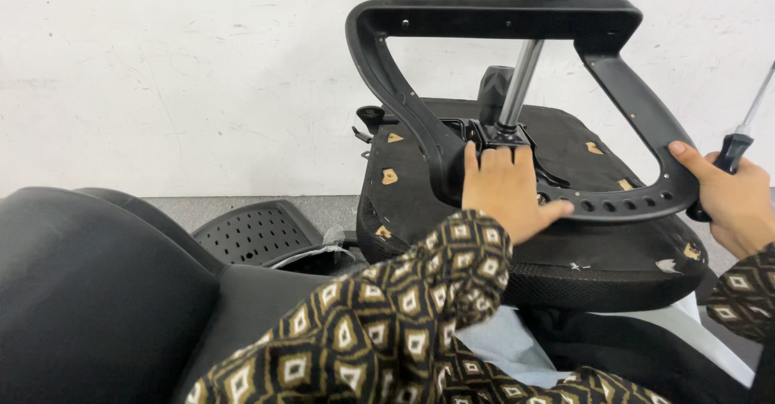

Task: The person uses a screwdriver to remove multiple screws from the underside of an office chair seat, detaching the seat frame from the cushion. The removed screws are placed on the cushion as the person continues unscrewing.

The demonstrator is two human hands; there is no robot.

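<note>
— Two hands on one chair part: where does the black armrest frame point(517, 105) sit?

— It lies on the upturned seat base point(565, 251), its lower bar running between both hands. The left hand point(507, 190) rests flat on that bar, fingers spread and open, beside the metal gas cylinder point(521, 81), which rises through the frame's opening.

— And the right hand point(726, 198)?

— Closed around a screwdriver point(739, 142) by its black handle, the thumb pressing the frame's right corner.

— What about edges and room?

— The frame's top bar stands close to the white wall point(178, 73). The seat's rounded edge faces the person. Left of the seat, a perforated black panel point(254, 230) lies on the floor, and a black cushion point(89, 291) fills the near left corner.
</note>
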